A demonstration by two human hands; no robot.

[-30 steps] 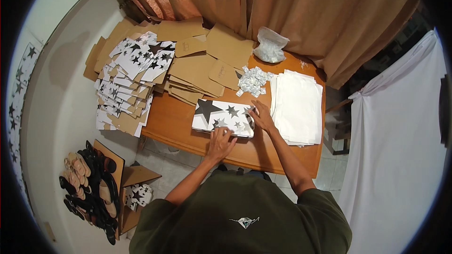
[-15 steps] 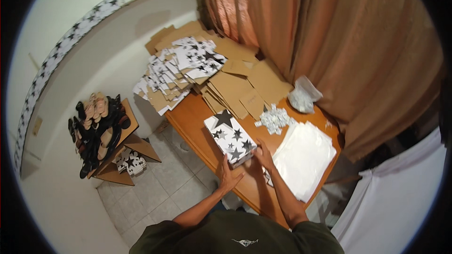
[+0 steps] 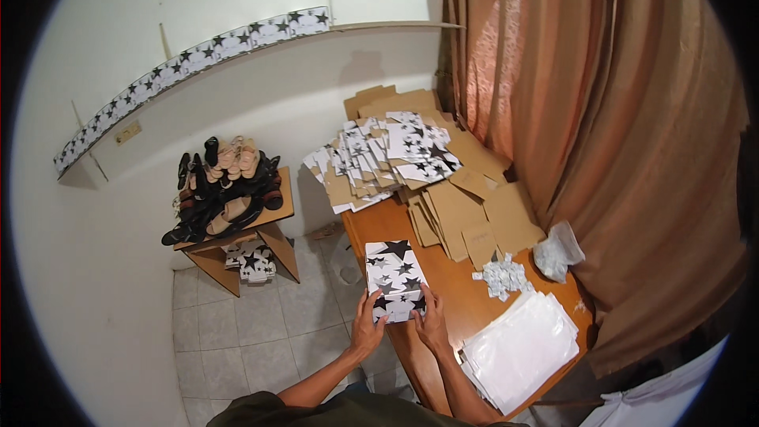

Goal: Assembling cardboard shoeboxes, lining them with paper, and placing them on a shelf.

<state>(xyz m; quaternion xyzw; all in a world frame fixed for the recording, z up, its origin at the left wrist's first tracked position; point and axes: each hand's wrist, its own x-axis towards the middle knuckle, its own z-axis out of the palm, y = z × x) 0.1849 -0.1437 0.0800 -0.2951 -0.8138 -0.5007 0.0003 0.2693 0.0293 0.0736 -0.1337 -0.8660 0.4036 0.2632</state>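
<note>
A white shoebox (image 3: 398, 270) printed with black and grey stars is held in front of me at the left edge of the wooden table (image 3: 371, 224). Its lid is closed. My left hand (image 3: 366, 324) grips the near left corner, and my right hand (image 3: 431, 319) grips the near right corner, fingers wrapped on the sides. To the right of my right hand lies a stack of white paper sheets (image 3: 526, 344). Beyond that sits a heap of small pale packets (image 3: 504, 277), next to a clear plastic bag (image 3: 558, 253) of similar packets.
Flat brown cardboard pieces (image 3: 455, 221) and star-printed cardboard blanks (image 3: 387, 150) cover the table's far end. Left, a small wooden stand (image 3: 281, 194) bears several shoes (image 3: 229, 190). A wall shelf (image 3: 379, 28) holds a row of star-printed boxes (image 3: 269, 32). Brown curtains (image 3: 585, 111) hang at right.
My view has swung toward the left wall and shelf. Both hands still hold the shoebox, now brought to the table's left edge with its near end facing me.
</note>
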